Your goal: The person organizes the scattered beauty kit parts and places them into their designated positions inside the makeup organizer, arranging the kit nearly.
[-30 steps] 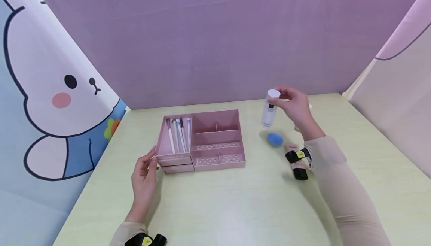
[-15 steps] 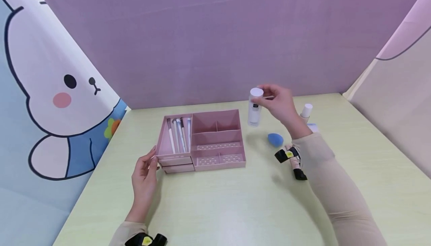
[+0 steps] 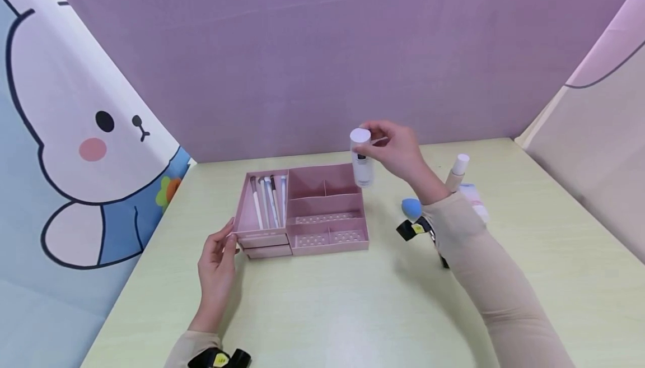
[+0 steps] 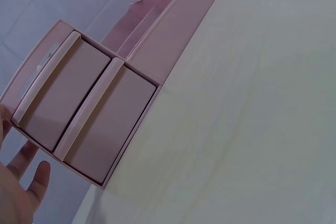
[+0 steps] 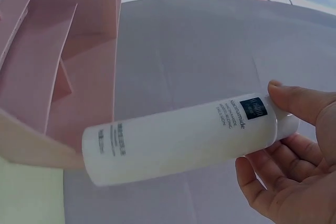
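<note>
Here, right hand [image 3: 398,152]: grip pinching a white cylindrical bottle [image 3: 363,171] near its cap.
Left hand [image 3: 216,270]: grip holding the near-left corner of a pink compartmented organizer [image 3: 325,206].

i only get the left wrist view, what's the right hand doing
Observer: The right hand holds a white bottle by its cap end.
Operator: ok and anything stored inside
Observer: Yes, brushes lie in the left section of the pink organizer, as the head view shows.
Operator: what else is out
Observer: A beige bottle with a white cap is on the table, toward the right in the head view.
</note>
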A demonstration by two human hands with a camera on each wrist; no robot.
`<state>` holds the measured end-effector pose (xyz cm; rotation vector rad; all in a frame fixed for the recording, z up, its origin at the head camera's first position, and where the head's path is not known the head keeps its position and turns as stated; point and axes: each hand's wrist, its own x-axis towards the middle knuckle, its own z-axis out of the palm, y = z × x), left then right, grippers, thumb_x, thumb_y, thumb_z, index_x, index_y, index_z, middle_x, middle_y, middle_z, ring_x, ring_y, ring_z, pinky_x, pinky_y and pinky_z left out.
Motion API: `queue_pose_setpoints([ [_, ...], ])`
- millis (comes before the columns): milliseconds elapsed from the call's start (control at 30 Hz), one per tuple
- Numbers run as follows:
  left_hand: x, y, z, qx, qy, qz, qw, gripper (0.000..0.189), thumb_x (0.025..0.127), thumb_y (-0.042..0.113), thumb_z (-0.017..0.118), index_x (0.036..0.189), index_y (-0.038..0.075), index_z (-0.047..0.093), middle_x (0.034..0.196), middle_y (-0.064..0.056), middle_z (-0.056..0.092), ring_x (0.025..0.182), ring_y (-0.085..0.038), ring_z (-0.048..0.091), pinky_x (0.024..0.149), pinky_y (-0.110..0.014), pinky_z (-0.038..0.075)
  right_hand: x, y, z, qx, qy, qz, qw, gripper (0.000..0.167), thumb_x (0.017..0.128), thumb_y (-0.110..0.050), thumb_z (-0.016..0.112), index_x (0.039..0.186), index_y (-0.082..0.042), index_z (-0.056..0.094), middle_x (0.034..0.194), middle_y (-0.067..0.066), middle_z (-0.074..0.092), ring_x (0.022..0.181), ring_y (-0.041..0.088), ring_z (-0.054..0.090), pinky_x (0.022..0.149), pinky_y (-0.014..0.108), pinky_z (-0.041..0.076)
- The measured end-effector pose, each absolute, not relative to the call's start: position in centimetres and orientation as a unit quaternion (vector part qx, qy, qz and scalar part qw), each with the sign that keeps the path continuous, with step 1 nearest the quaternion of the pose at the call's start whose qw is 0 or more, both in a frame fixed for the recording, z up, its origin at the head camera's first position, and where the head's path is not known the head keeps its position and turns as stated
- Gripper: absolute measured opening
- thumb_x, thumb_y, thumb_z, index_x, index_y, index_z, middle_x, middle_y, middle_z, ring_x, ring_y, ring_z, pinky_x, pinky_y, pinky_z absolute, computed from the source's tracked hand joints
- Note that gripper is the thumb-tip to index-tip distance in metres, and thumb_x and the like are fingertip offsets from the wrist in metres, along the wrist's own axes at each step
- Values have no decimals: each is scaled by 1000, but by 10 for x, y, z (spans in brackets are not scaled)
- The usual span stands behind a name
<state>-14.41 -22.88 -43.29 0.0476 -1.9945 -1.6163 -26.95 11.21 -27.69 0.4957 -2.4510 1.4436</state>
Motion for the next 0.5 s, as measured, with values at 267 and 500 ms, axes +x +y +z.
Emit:
queue_pose_setpoints([
  [267,-143,-228,-432,7,-741,-605,292,25,103,1,51,125,-6,58,136,2,62,107,-1,60,79,-15,52,-269,93,-273,199,-831,505,123,37,84,-11,81,117,-2,68,105,13,71,91,28,65,79,37,54],
  [500,-144,-228,-431,7,-742,-603,292,25,103,2,50,125,-5,58,136,1,62,107,-1,60,80,-15,52,-269,76,-277,220,-811,531,110,35,83,-9,81,115,-1,69,104,13,69,90,29,64,76,37,53],
])
